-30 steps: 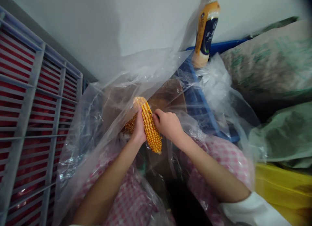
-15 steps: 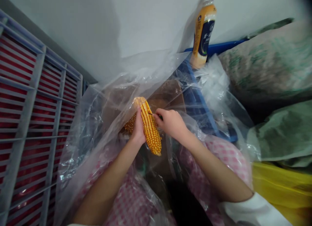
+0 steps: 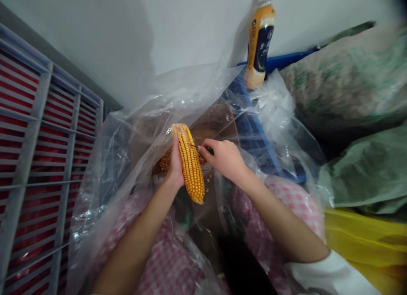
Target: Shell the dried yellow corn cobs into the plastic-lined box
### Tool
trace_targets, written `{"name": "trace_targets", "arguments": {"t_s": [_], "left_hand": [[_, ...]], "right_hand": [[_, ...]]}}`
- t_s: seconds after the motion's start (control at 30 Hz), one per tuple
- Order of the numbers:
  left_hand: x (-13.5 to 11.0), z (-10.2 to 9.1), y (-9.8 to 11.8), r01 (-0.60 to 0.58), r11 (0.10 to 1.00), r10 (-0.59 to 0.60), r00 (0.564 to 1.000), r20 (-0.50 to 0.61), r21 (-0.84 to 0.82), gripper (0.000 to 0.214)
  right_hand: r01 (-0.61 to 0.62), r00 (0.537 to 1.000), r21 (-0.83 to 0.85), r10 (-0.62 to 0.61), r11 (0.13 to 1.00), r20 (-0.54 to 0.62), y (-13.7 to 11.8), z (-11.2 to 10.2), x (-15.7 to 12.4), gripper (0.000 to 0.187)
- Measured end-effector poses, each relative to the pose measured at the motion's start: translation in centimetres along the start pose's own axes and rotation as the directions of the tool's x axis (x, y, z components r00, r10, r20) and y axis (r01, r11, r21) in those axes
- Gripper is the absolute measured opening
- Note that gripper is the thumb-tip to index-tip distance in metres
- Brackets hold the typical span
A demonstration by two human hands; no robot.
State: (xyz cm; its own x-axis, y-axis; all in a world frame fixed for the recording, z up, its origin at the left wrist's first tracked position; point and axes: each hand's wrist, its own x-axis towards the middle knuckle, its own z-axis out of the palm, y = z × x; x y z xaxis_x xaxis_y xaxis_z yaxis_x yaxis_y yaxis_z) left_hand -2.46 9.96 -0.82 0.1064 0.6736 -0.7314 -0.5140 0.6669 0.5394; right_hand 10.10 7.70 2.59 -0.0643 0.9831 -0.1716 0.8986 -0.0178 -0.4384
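Observation:
My left hand (image 3: 175, 167) is wrapped round a yellow corn cob (image 3: 190, 168), held tilted over a clear plastic bag (image 3: 127, 151) spread across my lap. My right hand (image 3: 224, 157) is closed on a small dark-tipped tool with a green handle (image 3: 208, 150), its point pressed against the cob's right side. A few loose kernels (image 3: 207, 185) fall beside the cob. A pile of loose kernels (image 3: 165, 162) lies in the bag behind my left hand.
A grey and red slatted crate (image 3: 41, 151) stands at the left. An orange drink bottle (image 3: 259, 40) sits on a blue frame (image 3: 254, 129) by the white wall. Woven sacks (image 3: 343, 79) and a yellow bag (image 3: 365, 240) lie at the right.
My right hand has shifted slightly right and up along the cob with the tool. Loose kernels now drop beside the cob. The view has drifted a little left.

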Motion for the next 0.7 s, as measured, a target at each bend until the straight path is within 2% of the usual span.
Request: {"name": "trace_targets", "arguments": {"t_s": [0.17,0.47,0.7], "left_hand": [[-0.3,0.3,-0.3,-0.049,0.998,0.051,0.998,0.04,-0.046,0.041],[-0.4,0.5,-1.0,-0.068,0.995,0.067,0.998,-0.017,-0.067,0.043],[-0.6,0.2,-1.2,-0.095,0.993,0.092,0.995,-0.044,-0.067,0.045]], "right_hand": [[0.009,1.0,-0.031,-0.009,0.999,0.009,0.0,0.0,0.0,0.029],[-0.034,0.999,-0.132,0.038,0.991,0.024,-1.3,1.3,-0.5,0.032],[-0.03,0.998,-0.083,0.024,0.996,-0.065,-1.7,2.5,-0.6,0.03]]}}
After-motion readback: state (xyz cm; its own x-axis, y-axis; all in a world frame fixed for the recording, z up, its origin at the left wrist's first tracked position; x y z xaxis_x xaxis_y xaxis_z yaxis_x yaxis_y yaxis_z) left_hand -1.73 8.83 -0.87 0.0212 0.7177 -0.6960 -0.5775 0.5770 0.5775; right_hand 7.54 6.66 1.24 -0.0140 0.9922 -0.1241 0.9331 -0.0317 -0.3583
